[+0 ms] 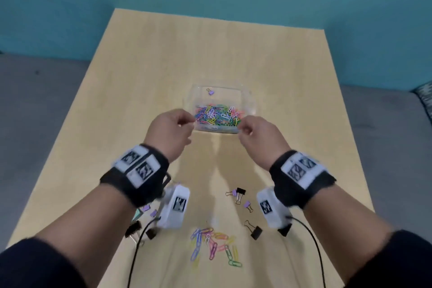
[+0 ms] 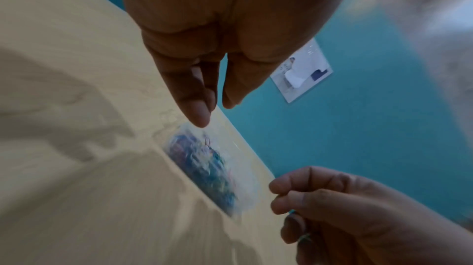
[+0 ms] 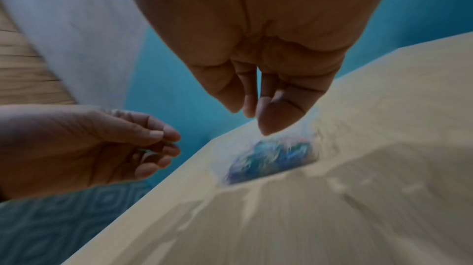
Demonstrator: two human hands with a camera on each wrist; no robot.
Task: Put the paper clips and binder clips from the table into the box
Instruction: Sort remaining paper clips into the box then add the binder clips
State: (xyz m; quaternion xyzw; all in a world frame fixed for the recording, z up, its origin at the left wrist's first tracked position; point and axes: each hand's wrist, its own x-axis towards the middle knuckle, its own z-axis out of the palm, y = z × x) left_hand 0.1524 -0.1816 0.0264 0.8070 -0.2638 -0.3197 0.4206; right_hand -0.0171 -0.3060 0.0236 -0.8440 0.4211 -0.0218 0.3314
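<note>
both hands [image 1: 170,132] [image 1: 258,134] above box [image 1: 250,100], fingertip contents blurred, wrist views smeared

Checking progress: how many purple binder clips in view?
5. One purple clip lies in the box. On the table: one beside a black clip, one just nearer, and two under the left wrist. The arms may hide more.

dark sleeves [image 1: 28,262] | black wristbands [image 1: 131,180], checkered markers | white wrist cameras [image 1: 174,206], black cables [image 1: 311,241]
</note>
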